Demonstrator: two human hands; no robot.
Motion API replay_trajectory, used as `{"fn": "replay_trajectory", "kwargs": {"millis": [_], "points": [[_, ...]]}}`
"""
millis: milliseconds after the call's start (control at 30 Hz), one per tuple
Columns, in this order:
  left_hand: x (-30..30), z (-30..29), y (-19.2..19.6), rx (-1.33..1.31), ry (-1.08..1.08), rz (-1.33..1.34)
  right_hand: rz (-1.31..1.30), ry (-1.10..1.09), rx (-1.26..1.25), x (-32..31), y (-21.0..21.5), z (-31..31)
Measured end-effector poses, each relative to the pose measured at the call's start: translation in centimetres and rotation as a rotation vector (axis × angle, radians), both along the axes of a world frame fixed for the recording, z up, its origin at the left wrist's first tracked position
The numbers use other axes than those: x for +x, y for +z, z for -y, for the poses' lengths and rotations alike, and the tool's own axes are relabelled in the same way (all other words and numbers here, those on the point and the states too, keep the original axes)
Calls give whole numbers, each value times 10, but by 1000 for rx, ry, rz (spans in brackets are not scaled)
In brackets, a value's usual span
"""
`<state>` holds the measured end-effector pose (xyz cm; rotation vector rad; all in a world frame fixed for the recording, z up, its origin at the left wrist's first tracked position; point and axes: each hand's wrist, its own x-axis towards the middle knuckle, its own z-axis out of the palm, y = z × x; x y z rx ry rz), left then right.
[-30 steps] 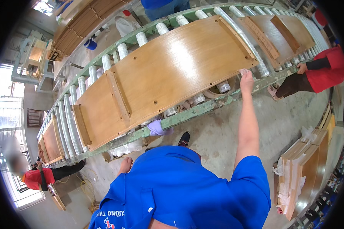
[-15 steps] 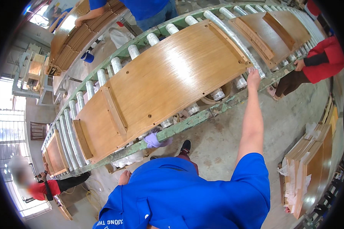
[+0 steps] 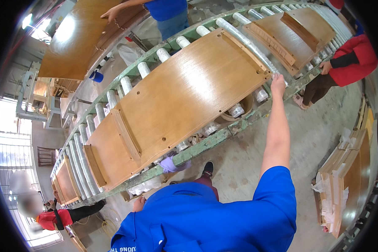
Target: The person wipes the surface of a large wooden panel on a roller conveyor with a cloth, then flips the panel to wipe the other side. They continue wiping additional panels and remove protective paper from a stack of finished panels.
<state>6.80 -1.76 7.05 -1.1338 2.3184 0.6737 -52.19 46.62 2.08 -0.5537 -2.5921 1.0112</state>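
A large varnished wooden panel (image 3: 185, 88) lies across the plastic-wrapped rollers of a green conveyor. Two wooden strips (image 3: 125, 134) cross its left part, and another strip (image 3: 243, 52) runs along its right end. Beside the panel's near right corner is my right hand (image 3: 277, 84), arm stretched out, fingers curled closed near a wrapped roller (image 3: 256, 54). What they hold, if anything, is too small to make out. My left hand (image 3: 139, 204) hangs low beside my blue shirt, away from the panel, its fingers mostly hidden.
Another panel (image 3: 296, 35) with raised strips lies farther right, near a red-sleeved person's hand (image 3: 326, 67). A smaller framed panel (image 3: 67, 180) is at the left end. Stacked panels (image 3: 344, 185) stand at right. A purple cloth (image 3: 169, 164) hangs on the green rail (image 3: 210, 140).
At the far left, a person in blue has moved a hand to the right, and a wooden panel there now stands higher and tilted. The view has shifted slightly; my right hand remains near the panel's corner.
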Motion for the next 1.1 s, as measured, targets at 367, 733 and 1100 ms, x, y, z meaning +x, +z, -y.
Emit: {"fn": "replay_trajectory", "kwargs": {"millis": [367, 733, 1100], "points": [[7, 19, -21, 105, -54, -54, -212, -175, -1707, 105, -23, 16], [-5, -3, -90, 376, -447, 41, -365, -554, -2134, 391, -18, -15], [-39, -104, -120, 556, -735, 77, -770, -772, -1797, 675, 52, -163]]}}
